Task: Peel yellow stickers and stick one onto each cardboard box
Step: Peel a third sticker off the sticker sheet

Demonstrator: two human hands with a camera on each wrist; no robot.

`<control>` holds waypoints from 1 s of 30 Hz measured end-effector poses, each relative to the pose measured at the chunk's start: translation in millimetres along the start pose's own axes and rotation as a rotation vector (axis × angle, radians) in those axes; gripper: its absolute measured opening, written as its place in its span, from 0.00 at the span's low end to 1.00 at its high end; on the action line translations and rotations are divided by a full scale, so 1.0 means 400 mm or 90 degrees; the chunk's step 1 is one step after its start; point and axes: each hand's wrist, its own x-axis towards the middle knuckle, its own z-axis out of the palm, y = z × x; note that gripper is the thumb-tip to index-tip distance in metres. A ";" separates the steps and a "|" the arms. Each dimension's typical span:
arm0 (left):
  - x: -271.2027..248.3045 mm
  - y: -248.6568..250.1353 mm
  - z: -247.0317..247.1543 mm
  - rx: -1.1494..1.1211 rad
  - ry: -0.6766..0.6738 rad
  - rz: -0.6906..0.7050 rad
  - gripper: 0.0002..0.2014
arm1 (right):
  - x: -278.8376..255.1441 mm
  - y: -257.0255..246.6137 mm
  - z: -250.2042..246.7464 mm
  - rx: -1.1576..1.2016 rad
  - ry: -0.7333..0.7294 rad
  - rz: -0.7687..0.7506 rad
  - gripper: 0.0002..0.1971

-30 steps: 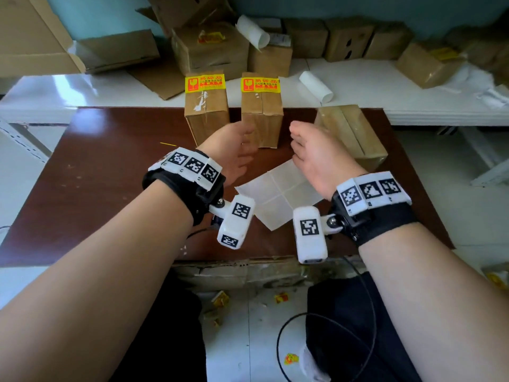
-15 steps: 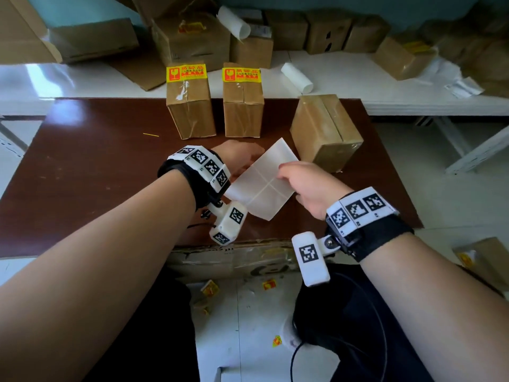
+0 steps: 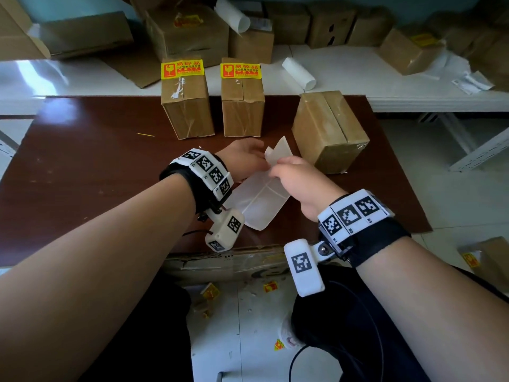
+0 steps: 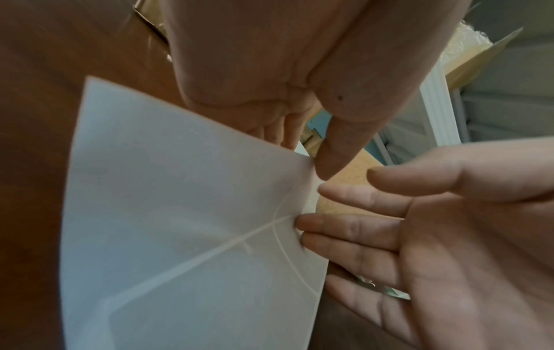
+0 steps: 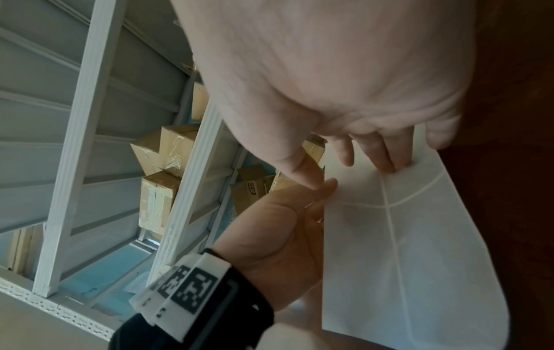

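Two upright cardboard boxes (image 3: 187, 106) (image 3: 242, 106) each carry a yellow sticker (image 3: 182, 68) (image 3: 240, 70) on top. A third box (image 3: 327, 128), at the right, has a bare top. Both hands hold a white sticker sheet (image 3: 256, 205) (image 4: 179, 213) (image 5: 404, 248) above the brown table (image 3: 82, 166), blank side up. My left hand (image 3: 248, 158) (image 4: 315, 154) pinches its far edge, thumb on top. Close beside it, my right hand (image 3: 292, 175) (image 5: 344, 165) pinches the same end, and the far corner bends up. No yellow sticker shows on the sheet.
Behind the table a white bench (image 3: 413, 75) holds more cardboard boxes and paper rolls (image 3: 298, 73). Yellow sticker scraps (image 3: 271, 286) and a black cable lie on the floor by my legs. Another box (image 3: 484, 260) sits on the floor at the right.
Both hands took the sheet up off the table and drew it toward me. They have closed together at its far end, where the corner now bends up.
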 end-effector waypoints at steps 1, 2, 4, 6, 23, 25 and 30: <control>0.003 0.002 0.003 -0.002 -0.005 0.013 0.37 | -0.002 -0.002 0.000 0.008 0.002 -0.001 0.11; 0.006 0.003 0.007 0.003 -0.005 0.025 0.39 | -0.003 -0.004 0.000 0.012 0.005 -0.002 0.11; 0.010 0.006 0.014 0.010 0.001 0.046 0.41 | -0.004 -0.004 -0.001 0.019 0.003 -0.007 0.14; 0.017 0.009 0.019 0.008 0.005 0.061 0.39 | -0.013 -0.009 0.001 0.021 -0.002 -0.007 0.20; 0.021 0.005 0.020 0.126 0.136 0.193 0.13 | -0.016 -0.011 -0.011 0.048 0.008 -0.028 0.09; 0.017 0.007 0.020 0.163 0.143 0.204 0.07 | -0.017 -0.010 -0.012 0.051 0.009 -0.028 0.10; -0.002 0.022 0.003 0.238 0.171 0.233 0.05 | -0.017 -0.011 -0.023 0.053 0.016 -0.029 0.05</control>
